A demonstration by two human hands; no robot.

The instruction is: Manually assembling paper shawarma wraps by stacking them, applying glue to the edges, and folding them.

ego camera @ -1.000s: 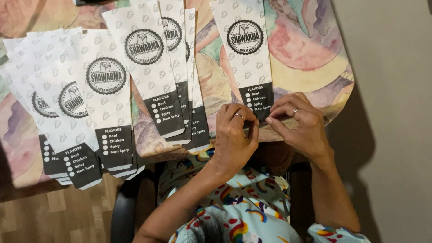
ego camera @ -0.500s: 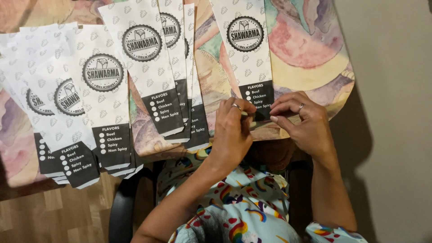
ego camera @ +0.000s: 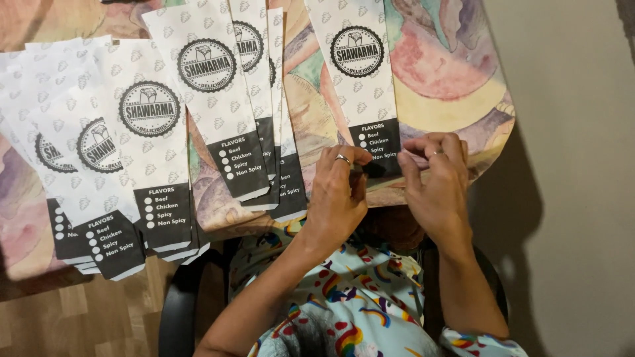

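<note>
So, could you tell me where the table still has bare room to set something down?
The tablecloth is bare right of the lone paper bag, above the right hand. A narrow strip lies left of that bag. Further left, overlapping bags crowd the surface.

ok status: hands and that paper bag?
Left hand and right hand both pinching dark bottom edge of rightmost paper bag. Bag flat on table. Other bags lie left, clear.

A long white paper bag point(ego camera: 360, 73) with a round black emblem and a black lower band lies on the surface, its bottom edge pinched between the left hand point(ego camera: 338, 198) and the right hand point(ego camera: 433, 182). To its left, more identical bags point(ego camera: 152, 132) lie fanned out, overlapping each other.
</note>
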